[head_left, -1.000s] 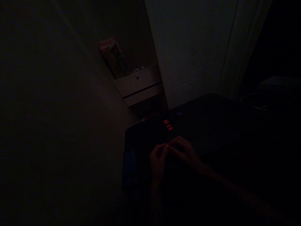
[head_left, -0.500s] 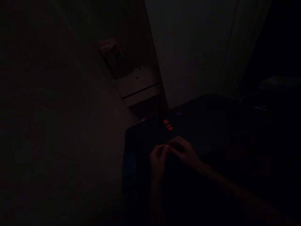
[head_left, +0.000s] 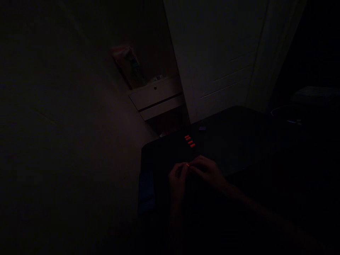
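Observation:
The scene is very dark. My left hand point(head_left: 178, 174) and my right hand point(head_left: 205, 168) meet over the near part of a dark table point(head_left: 164, 152). Between their fingertips is a small orange-red piece point(head_left: 187, 165), mostly covered by the fingers, so its kind is unclear. Both hands pinch at it. Just beyond them, several short orange-red sticks point(head_left: 190, 142) lie in a row on the table, roughly parallel to each other.
A dark blue flat object point(head_left: 146, 191) lies at the table's left edge. Near the far edge is a small purplish item point(head_left: 202, 128). A thin pale cable point(head_left: 278, 109) curves at the right. Behind stand a drawer unit point(head_left: 156, 94) and a pale panel point(head_left: 217, 63).
My fingertips have shifted very slightly, and a little less of the orange-red piece shows between them. The row of sticks stays where it was.

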{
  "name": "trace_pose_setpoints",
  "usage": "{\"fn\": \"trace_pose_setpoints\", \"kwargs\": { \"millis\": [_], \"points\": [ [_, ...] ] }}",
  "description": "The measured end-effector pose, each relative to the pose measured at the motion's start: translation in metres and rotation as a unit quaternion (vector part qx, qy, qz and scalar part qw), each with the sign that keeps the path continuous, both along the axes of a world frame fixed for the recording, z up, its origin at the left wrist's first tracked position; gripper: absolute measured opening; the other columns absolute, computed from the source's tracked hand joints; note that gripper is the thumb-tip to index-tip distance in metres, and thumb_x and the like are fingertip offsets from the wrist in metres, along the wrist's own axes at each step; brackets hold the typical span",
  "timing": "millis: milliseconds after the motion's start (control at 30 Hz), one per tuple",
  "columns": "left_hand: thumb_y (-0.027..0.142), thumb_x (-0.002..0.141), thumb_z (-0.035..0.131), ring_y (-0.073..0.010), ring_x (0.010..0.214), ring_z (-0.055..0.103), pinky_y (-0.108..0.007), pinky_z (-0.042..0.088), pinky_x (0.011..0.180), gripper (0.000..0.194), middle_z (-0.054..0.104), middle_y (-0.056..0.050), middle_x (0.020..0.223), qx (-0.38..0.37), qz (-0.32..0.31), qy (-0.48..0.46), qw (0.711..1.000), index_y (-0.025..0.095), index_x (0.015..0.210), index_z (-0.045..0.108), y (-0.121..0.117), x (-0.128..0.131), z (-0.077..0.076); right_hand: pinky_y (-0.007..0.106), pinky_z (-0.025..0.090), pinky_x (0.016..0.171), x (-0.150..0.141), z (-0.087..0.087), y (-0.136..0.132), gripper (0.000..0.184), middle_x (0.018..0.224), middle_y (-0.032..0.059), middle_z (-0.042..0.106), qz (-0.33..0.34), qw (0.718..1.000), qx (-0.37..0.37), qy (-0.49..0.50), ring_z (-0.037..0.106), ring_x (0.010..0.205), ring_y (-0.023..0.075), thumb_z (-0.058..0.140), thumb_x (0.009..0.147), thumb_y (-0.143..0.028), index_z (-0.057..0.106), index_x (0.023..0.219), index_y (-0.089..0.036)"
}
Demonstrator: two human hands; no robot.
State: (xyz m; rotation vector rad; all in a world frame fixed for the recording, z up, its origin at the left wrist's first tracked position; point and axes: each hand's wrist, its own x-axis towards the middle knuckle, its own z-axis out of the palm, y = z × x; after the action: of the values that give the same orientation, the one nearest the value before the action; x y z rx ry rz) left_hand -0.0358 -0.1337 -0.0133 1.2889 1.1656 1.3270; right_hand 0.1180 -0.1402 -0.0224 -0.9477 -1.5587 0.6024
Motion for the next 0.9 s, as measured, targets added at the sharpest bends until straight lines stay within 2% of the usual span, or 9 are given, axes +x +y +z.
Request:
{"fn": "trace_pose_setpoints", "kwargs": {
  "millis": [100, 267, 367, 533, 900],
  "points": [
    [0.036, 0.082, 0.073, -0.0138, 0.07, 0.062, -0.024, 0.048, 0.066, 0.021, 0.071, -0.003, 0.078, -0.007, -0.01, 0.002, 1.0, 0.016, 0.088, 0.074, -0.0007, -0.0002, 0.0014, 0.031, 0.055, 0.076, -0.001, -0.0022, 0.0005, 0.006, 0.09, 0.004, 0.071, -0.011, 1.0, -0.013, 0.008, 0.068, 0.083, 0.0192, 0.07, 0.091, -0.027, 0.073, 0.093, -0.022],
    [0.035, 0.08, 0.074, -0.0135, 0.069, 0.061, -0.023, 0.047, 0.065, 0.021, 0.07, -0.003, 0.078, -0.012, -0.017, -0.013, 1.0, 0.015, 0.087, 0.074, -0.0007, -0.0001, 0.0019, 0.032, 0.056, 0.076, -0.0017, -0.0015, 0.0003, 0.019, 0.099, 0.0055, 0.069, 0.002, 1.0, -0.013, 0.017, 0.068, 0.087, 0.0196, 0.07, 0.091, -0.032, 0.073, 0.109, -0.025],
    [0.035, 0.08, 0.074, -0.0131, 0.068, 0.06, -0.023, 0.047, 0.065, 0.021, 0.07, -0.003, 0.077, -0.018, -0.018, -0.017, 1.0, 0.015, 0.087, 0.074, -0.0005, 0.0006, 0.002, 0.033, 0.056, 0.079, -0.0006, 0.0013, -0.0004, 0.014, 0.098, 0.0059, 0.068, 0.015, 1.0, 0.004, 0.012, 0.068, 0.09, 0.0202, 0.067, 0.094, -0.031, 0.075, 0.103, -0.025],
    [0.037, 0.083, 0.071, -0.0121, 0.065, 0.056, -0.022, 0.044, 0.062, 0.022, 0.066, -0.001, 0.072, -0.016, -0.023, -0.002, 1.0, 0.015, 0.084, 0.073, -0.0002, 0.0006, 0.0018, 0.032, 0.055, 0.077, 0.0, 0.0028, -0.0012, 0.01, 0.095, 0.0054, 0.067, -0.001, 1.0, 0.006, 0.008, 0.067, 0.088, 0.0194, 0.068, 0.093, -0.03, 0.074, 0.098, -0.023],
    [0.038, 0.085, 0.069, -0.0133, 0.067, 0.056, -0.023, 0.043, 0.065, 0.023, 0.064, 0.0, 0.07, -0.002, -0.032, 0.028, 0.999, 0.016, 0.079, 0.072, 0.0006, -0.0014, -0.0003, 0.031, 0.055, 0.076, -0.0007, 0.0005, -0.0008, 0.006, 0.096, 0.0048, 0.065, -0.005, 1.0, 0.01, -0.026, 0.066, 0.088, 0.0188, 0.068, 0.093, -0.025, 0.07, 0.098, -0.023]
  ]
}}
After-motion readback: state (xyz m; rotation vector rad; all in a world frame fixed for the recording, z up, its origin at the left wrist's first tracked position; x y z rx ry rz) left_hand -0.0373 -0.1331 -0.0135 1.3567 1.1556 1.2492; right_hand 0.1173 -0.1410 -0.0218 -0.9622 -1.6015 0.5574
